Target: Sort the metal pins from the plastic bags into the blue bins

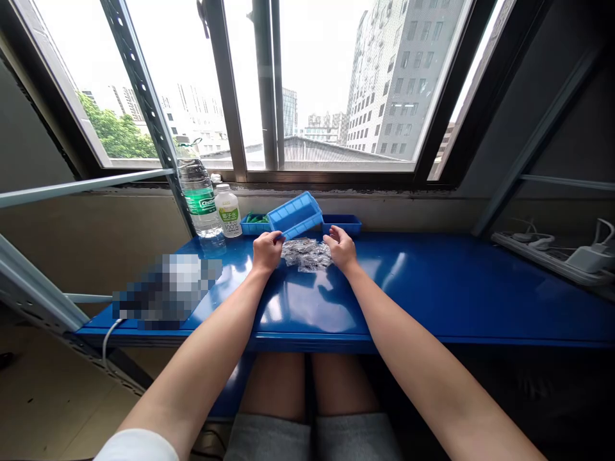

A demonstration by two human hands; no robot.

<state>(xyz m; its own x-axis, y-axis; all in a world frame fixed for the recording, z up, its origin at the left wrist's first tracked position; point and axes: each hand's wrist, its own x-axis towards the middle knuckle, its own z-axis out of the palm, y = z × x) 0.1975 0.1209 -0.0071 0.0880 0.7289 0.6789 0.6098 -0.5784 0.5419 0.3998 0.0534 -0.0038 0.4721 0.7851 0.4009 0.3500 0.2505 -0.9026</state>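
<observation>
My left hand [267,251] grips the near left corner of a light blue plastic bin [295,218], which is tilted above the table. Below the bin lies a heap of small clear plastic packets [307,255]; what is inside them is too small to make out. My right hand [342,248] is at the right edge of the heap, fingers bent and apart, holding nothing that I can see. Behind the lifted bin, a blue bin [254,228] with green items stands to the left and a darker blue bin [342,223] to the right.
On the glossy blue table [432,288], a large water bottle [199,198] and a white-green bottle [227,211] stand at the back left. A blurred-out object [168,288] lies at front left. A power strip [552,256] with plugs sits far right. Metal shelf posts [144,83] flank the window.
</observation>
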